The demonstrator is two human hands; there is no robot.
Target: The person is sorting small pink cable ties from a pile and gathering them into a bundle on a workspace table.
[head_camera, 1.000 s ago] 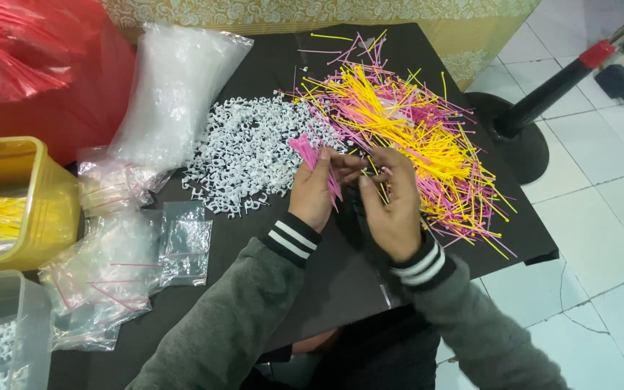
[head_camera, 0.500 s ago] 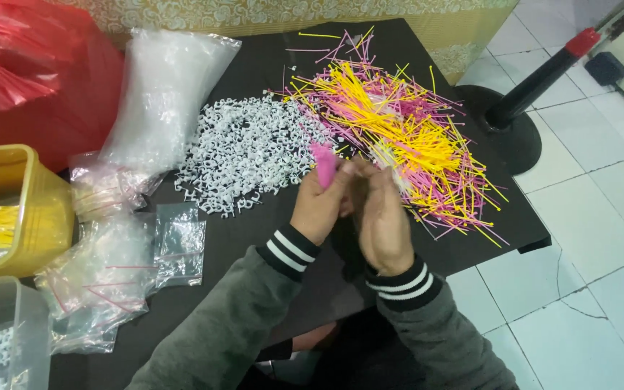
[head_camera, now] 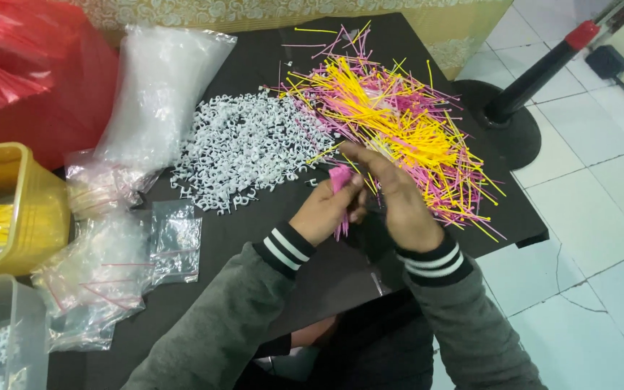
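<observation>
My left hand (head_camera: 326, 211) is closed around a small bundle of pink cable ties (head_camera: 340, 180), held upright above the black table (head_camera: 254, 238). My right hand (head_camera: 397, 196) is beside it, fingertips at the near edge of the mixed heap of yellow and pink cable ties (head_camera: 399, 123); whether it pinches a tie I cannot tell. A mound of white cable clips (head_camera: 247, 148) lies left of the heap, just beyond my left hand.
Small clear bags (head_camera: 178, 242) with pink ties lie at the left, under a big clear plastic bag (head_camera: 164, 87). A yellow bin (head_camera: 16, 209) holds yellow ties, a clear tub (head_camera: 1, 332) holds white clips. Red bag (head_camera: 30, 72) far left; black post base (head_camera: 514, 130) on tiled floor.
Both hands dropped slightly toward me. The pink bundle moved lower in my left hand, and my right hand reached out to the edge of the tie heap.
</observation>
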